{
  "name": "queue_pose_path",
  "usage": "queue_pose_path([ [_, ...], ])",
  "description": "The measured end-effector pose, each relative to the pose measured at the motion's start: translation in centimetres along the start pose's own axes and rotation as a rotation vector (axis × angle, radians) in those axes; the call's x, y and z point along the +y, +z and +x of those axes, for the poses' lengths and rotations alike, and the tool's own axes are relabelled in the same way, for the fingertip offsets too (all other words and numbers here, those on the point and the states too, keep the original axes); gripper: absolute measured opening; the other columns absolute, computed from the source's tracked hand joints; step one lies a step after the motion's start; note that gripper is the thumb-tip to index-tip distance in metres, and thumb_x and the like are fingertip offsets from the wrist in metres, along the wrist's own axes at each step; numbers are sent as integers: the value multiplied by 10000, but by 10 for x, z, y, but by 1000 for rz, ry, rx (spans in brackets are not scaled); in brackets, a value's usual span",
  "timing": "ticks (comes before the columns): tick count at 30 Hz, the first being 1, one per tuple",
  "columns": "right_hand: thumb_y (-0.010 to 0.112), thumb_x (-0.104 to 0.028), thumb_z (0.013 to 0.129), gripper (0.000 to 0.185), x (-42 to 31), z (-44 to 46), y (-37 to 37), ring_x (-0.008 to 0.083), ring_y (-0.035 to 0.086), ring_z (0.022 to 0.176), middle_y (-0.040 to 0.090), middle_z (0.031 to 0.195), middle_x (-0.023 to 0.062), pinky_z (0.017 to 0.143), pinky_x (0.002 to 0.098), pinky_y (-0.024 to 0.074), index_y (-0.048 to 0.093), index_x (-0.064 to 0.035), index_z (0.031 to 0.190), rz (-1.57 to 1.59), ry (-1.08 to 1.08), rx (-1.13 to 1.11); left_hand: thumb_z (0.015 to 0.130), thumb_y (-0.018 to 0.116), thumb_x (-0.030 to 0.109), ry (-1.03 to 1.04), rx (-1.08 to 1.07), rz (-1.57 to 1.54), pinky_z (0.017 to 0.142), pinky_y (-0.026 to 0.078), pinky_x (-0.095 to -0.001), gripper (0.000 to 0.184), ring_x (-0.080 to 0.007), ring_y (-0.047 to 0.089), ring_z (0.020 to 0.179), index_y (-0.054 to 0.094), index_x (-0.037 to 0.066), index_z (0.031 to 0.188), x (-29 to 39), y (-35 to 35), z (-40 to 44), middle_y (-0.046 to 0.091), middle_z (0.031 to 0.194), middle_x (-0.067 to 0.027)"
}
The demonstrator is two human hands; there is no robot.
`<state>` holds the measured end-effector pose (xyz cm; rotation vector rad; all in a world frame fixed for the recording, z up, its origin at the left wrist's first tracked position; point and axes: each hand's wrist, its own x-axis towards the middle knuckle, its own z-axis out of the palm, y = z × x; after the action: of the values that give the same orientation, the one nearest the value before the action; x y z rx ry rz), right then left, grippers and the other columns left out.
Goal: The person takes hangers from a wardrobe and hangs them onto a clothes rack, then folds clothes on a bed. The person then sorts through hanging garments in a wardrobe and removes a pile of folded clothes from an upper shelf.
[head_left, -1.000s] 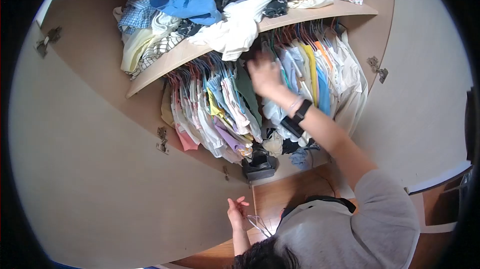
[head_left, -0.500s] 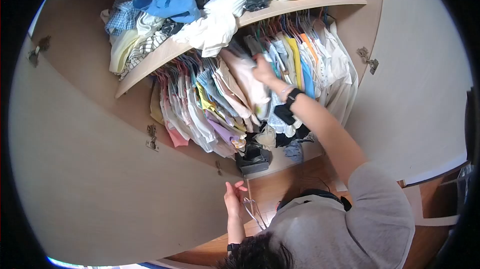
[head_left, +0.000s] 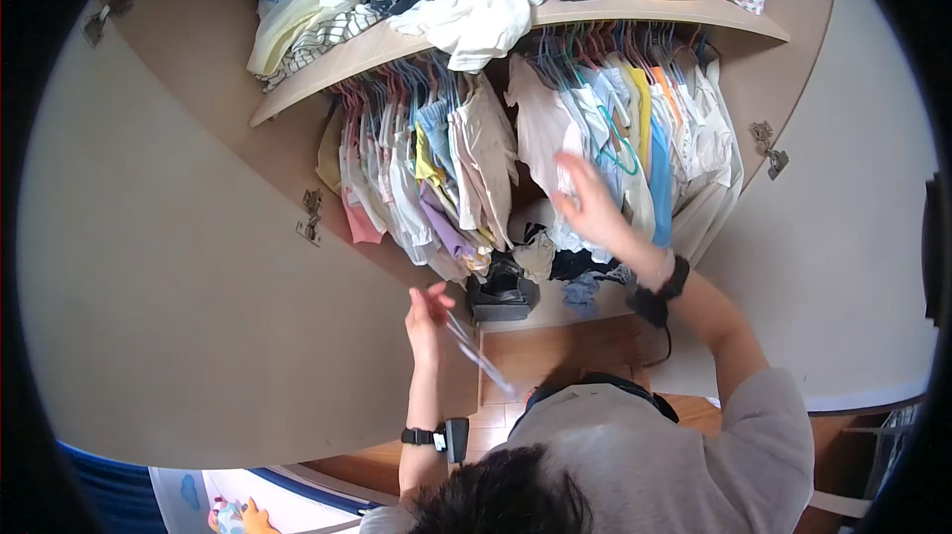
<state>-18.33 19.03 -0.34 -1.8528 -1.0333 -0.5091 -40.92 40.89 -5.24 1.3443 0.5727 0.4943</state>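
Note:
My left hand is in front of the left wardrobe door, its fingers closed on a thin pale clothes hanger that slants down toward the floor. The hanger is a little blurred and bears no garment. My right hand is open, fingers stretched toward a pale pink garment on the rail; I cannot tell whether they touch it. Close by, a teal hanger juts out among the hung clothes. A gap separates the pale pink garment from the beige one to its left.
Above the rail, a shelf carries a heap of loose clothes, with a white one drooping over its edge. Under the hung clothes stands a dark box beside crumpled fabric. Open doors flank both sides, the left door and the right door.
My right hand has drawn back from the upper part of the hung clothes, and a gap has opened there. My left hand has moved up and left with the hanger. The camera view has shifted.

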Motion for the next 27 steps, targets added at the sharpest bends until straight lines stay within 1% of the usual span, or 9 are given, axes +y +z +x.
queue_pose_path([
  [3, 556, -331, 846, 577, -18, -50, 14, 336, 339, 1230, 381, 1281, 229, 1018, 389, 281, 362, 29, 1253, 233, 108, -409, 934, 291, 486, 52, -77, 3, 651, 380, -228, 573, -81, 467, 666, 600, 10, 1015, -1, 27, 6, 580, 738, 3],
  [6, 576, -426, 814, 718, -38, -82, 12, 383, 467, 1109, 421, 1235, 287, 937, 383, 381, 325, 71, 1267, 304, 244, -759, 936, 282, 483, 45, -210, 35, 674, 402, -235, 580, -89, 500, 689, 594, 3, 1027, -9, 61, -1, 596, 764, -11],
  [8, 569, -376, 825, 612, -30, -111, 18, 329, 549, 1013, 522, 1120, 263, 856, 364, 431, 390, 32, 1246, 275, 118, -821, 938, 293, 467, -79, -240, -95, 693, 401, -247, 563, -101, 510, 702, 577, -7, 1045, -25, 74, 0, 587, 772, -24],
  [10, 548, -311, 842, 411, -50, -107, 2, 297, 606, 839, 609, 920, 207, 728, 365, 464, 520, -2, 1111, 384, 343, -1001, 938, 304, 462, -123, -266, -120, 685, 406, -242, 561, -96, 512, 699, 572, -18, 1048, -28, 81, -4, 585, 773, -24],
  [13, 512, -240, 876, 238, -28, -125, 6, 197, 556, 595, 593, 685, 103, 570, 325, 439, 592, -23, 934, 255, 349, -1027, 938, 305, 460, -132, -286, -83, 690, 409, -239, 562, -96, 523, 710, 575, -22, 1045, -34, 82, -6, 589, 779, -26],
  [16, 500, -231, 885, 246, -20, -124, 1, 185, 553, 571, 580, 642, 93, 550, 328, 438, 587, -11, 817, 292, 258, -989, 938, 304, 461, -171, -272, -55, 698, 413, -239, 567, -98, 530, 719, 576, -25, 1041, -34, 79, -10, 591, 781, -29],
  [20, 513, -251, 881, 243, -26, -119, -3, 207, 575, 626, 610, 733, 118, 606, 317, 454, 597, -23, 895, 380, 419, -1247, 933, 309, 472, -220, -222, -85, 722, 428, -257, 570, -111, 542, 736, 576, -17, 1051, -39, 65, -13, 601, 804, -37],
  [21, 527, -252, 875, 245, -21, -129, 1, 208, 586, 689, 618, 771, 115, 662, 312, 459, 600, -28, 944, 399, 264, -1153, 931, 316, 478, -225, -223, -111, 721, 429, -255, 564, -108, 549, 746, 581, -5, 1054, -47, 58, -10, 609, 810, -36],
  [27, 516, -247, 884, 242, 1, -143, 10, 174, 576, 700, 624, 800, 92, 661, 300, 458, 602, -37, 971, 389, 393, -1152, 877, 424, 529, -298, -340, 165, 821, 404, -253, 595, -138, 523, 941, 542, -1, 1119, -55, 25, -30, 593, 993, -80],
])
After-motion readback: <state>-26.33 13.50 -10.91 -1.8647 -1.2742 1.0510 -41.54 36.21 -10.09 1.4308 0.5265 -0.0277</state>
